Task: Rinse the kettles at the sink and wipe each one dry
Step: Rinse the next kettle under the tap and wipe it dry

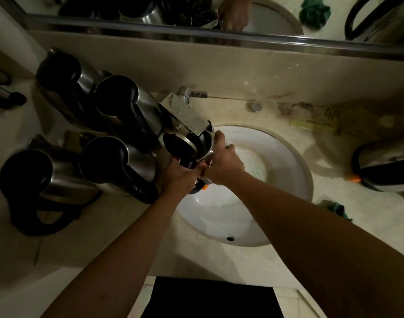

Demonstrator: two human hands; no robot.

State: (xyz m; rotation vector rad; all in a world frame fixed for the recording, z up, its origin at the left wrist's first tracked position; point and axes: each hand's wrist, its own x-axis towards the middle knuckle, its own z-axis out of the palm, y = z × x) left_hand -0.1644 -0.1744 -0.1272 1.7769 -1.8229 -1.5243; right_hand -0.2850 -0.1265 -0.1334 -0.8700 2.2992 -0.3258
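1. Under the faucet point(187, 115), over the sink point(288, 157), an open-lidded steel kettle point(197, 145) is held by both hands
2. Left hand point(182, 175) grips its handle; right hand point(224, 166) wraps its body
3. 4 kettles point(118, 166) stand left; no writing is legible

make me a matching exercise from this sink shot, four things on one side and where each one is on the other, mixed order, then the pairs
Things
1. held kettle
2. green cloth
3. group of four kettles
4. lone kettle

Places
A. counter left of the sink
B. counter at the far right edge
C. under the faucet, in both hands
D. counter just right of the basin, near side

Pairs: 1-C, 2-D, 3-A, 4-B
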